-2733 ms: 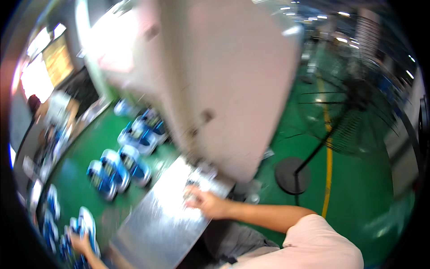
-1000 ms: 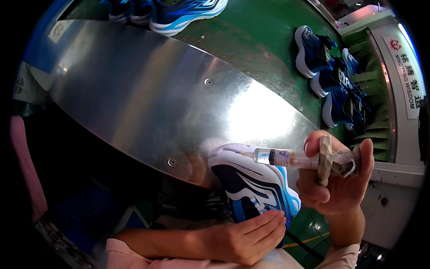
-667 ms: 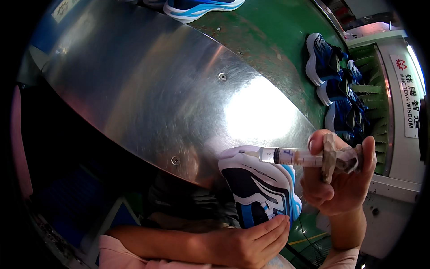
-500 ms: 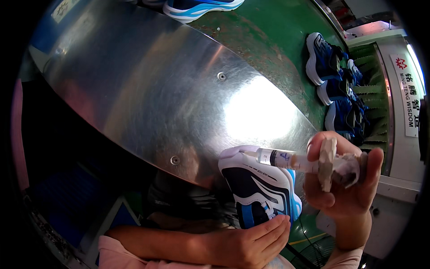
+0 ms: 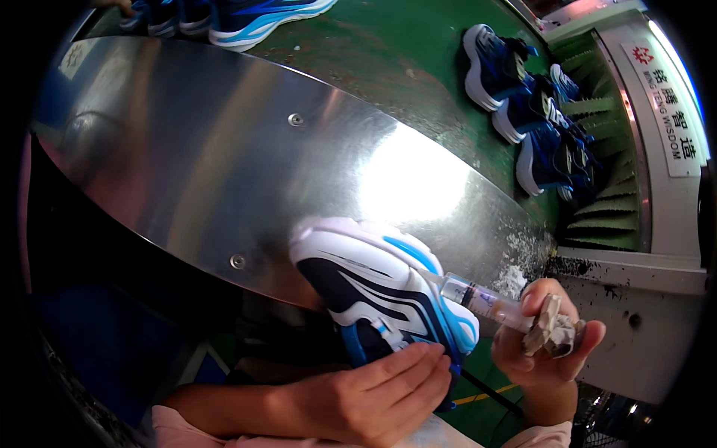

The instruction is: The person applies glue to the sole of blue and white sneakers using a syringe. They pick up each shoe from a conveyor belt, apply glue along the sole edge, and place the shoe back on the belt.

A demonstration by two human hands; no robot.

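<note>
A white, navy and light-blue sneaker (image 5: pixel 373 276) is tilted on its side over the near edge of the metal ledge, its sole edge turned up. My left hand (image 5: pixel 392 388) is closed around the shoe's upper near the opening; the fingertips on its far side are hidden. In my right hand (image 5: pixel 549 336) is a clear plastic syringe (image 5: pixel 485 302), its barrel pointing left. A whitish, crumpled wrapping covers the syringe's rear end between my fingers. The nozzle lies at the sole edge, toward the heel half; whether it touches cannot be made out.
The shiny metal ledge (image 5: pixel 216 172) crosses in front of me, with screws and white residue at its right. Beyond runs a green belt (image 5: pixel 381 75) bearing several blue sneakers (image 5: pixel 553 153). Green strip curtains (image 5: pixel 612 201) hang at a machine opening. A person's hand (image 5: pixel 112 4) shows at top left.
The shoe has shifted left with its sole edge turned further up. Along that edge, the syringe nozzle has gone from the toe toward the heel. The view has shifted too.
</note>
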